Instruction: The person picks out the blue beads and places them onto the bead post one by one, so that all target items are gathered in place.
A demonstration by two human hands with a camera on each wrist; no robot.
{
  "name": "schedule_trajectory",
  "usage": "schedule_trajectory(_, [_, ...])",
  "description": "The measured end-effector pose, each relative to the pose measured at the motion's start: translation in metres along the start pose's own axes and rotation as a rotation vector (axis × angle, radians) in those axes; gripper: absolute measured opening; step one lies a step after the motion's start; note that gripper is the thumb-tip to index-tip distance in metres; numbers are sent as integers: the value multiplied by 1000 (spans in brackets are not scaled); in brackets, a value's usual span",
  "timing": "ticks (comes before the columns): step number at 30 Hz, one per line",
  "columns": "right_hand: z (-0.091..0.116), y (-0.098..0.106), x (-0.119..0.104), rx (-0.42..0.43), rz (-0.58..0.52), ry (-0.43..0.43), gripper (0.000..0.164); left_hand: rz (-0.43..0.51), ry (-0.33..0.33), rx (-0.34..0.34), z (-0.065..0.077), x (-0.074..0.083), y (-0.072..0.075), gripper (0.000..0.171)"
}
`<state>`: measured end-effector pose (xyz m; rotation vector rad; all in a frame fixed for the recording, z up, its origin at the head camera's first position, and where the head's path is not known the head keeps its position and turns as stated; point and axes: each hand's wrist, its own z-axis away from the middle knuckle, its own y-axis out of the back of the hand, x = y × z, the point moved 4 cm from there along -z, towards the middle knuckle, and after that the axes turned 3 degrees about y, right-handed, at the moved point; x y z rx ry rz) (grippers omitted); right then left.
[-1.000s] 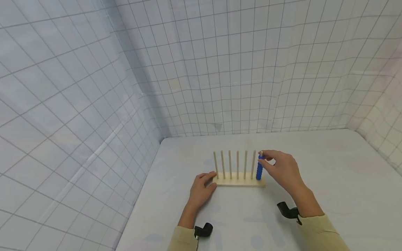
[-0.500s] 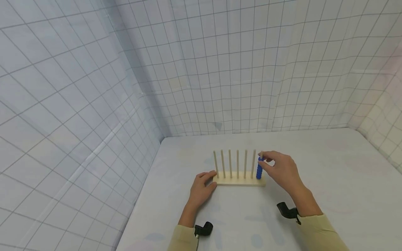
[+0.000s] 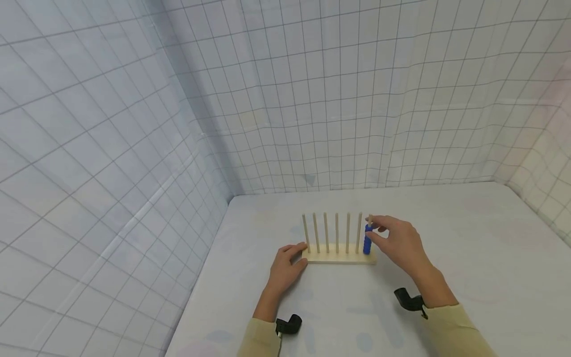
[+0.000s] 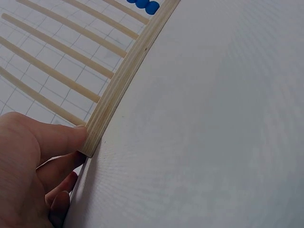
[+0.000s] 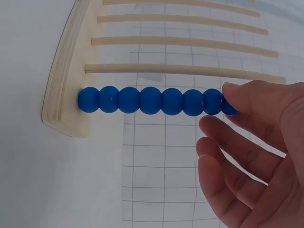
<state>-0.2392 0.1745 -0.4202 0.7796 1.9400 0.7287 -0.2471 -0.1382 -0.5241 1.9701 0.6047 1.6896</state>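
Observation:
A pale wooden peg stand (image 3: 339, 257) sits on the table, with several bare upright pegs (image 3: 337, 233) in a row. Its rightmost peg carries a stack of round blue beads (image 3: 368, 240), packed down to the base in the right wrist view. Thumb and forefinger of my right hand (image 3: 399, 243) pinch the topmost bead (image 5: 229, 105), partly hiding it; the other fingers curl free below. My left hand (image 3: 284, 270) grips the left end of the base (image 4: 114, 92) between thumb and fingers.
White cloth with a dark grid hangs as a wall behind (image 3: 330, 99) and at both sides. A pale cloth covers the table (image 3: 339, 307). Each wrist wears a black camera mount (image 3: 290, 325).
My right hand has slid slightly down the rightmost peg with the top bead, and more bare peg tip shows above the stack. The left hand stays at the base's end.

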Motion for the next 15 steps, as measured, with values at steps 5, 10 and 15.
schedule_trajectory(5, [-3, 6, 2, -11, 3, 34, 41, 27, -8, -19, -5, -2, 4, 38])
schedule_trajectory(10, [-1, 8, 9, -46, 35, 46, 39, 1, -1, -45, -7, -3, 5, 39])
schedule_trajectory(15, [5, 10, 15, -84, 80, 41, 39, -42, -35, -48, -5, 9, 17, 42])
